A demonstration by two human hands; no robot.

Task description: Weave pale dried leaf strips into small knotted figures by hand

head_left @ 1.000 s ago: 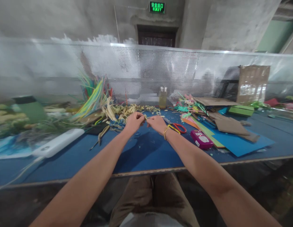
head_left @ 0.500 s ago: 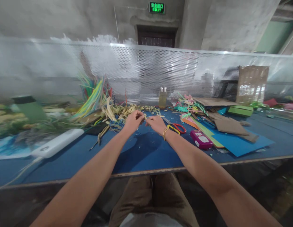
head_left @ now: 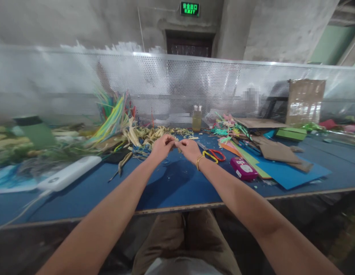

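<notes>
Being pinched between both hands right now, a small pale strip (head_left: 176, 142) is being held just above the blue counter (head_left: 177, 187), in the middle of the view. The left hand (head_left: 162, 147) is being held curled, its fingertips closed on one end of the strip. The right hand (head_left: 190, 149) is being held the same way on the other end, and the two sets of fingertips are almost touching. What the strip is made of cannot be told, as it is too small. A bracelet (head_left: 198, 162) is being worn on the right wrist.

Just behind the hands, a heap (head_left: 146, 134) of straw-coloured scraps is being seen spread over the counter, with a bundle (head_left: 114, 114) of green and yellow strips being propped up at its left. Scissors (head_left: 213, 155) with red and yellow handles are being seen just beside the right wrist, flat on the counter. A pink box (head_left: 243, 168) is lying near them on the right, at the edge of a blue sheet (head_left: 294, 173). Well off to the left, a long white case (head_left: 70, 172) is lying flat. A bottle (head_left: 197, 118) is being seen upright at the back, against the perforated screen (head_left: 177, 76).
</notes>
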